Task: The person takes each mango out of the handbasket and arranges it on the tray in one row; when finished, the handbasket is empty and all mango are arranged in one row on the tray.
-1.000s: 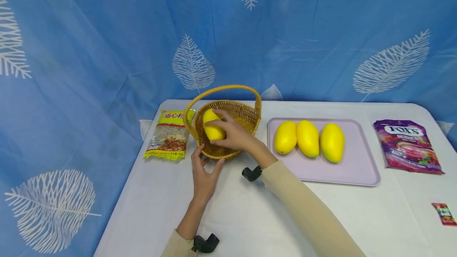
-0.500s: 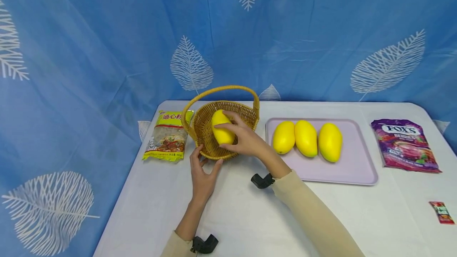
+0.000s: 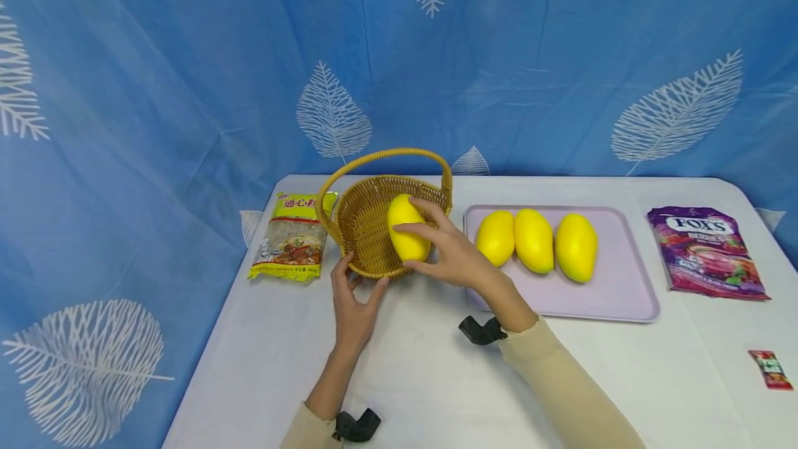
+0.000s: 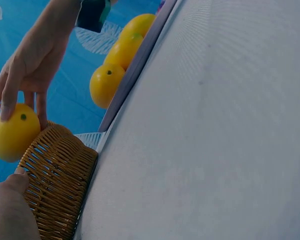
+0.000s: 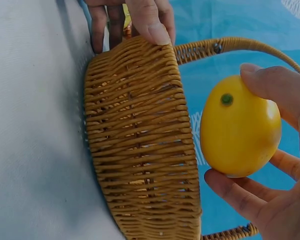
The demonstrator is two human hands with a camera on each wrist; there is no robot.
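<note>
My right hand [image 3: 451,248] grips a yellow mango [image 3: 408,229] between thumb and fingers. In the right wrist view the same mango [image 5: 239,127] is raised just above the rim of the wicker basket [image 5: 140,135], clear of it. The basket [image 3: 364,224], with its arched handle, stands upright on the table. My left hand [image 3: 354,310] holds the basket's near left side, thumb and fingers spread along the wall. The left wrist view shows its thumb [image 4: 15,182] against the wicker. No other fruit shows inside the basket.
A lilac tray [image 3: 626,289] right of the basket bears three more mangoes [image 3: 534,241]. A pasta bag [image 3: 293,238] lies against the basket's left. Farther right are a purple FOX'S candy bag [image 3: 709,251] and a small red wrapped candy [image 3: 771,369]. A blue leaf-print cloth hangs behind.
My right hand has carried the mango rightward, from the basket's left part to over its right side. My left hand and the basket have stayed in place.
</note>
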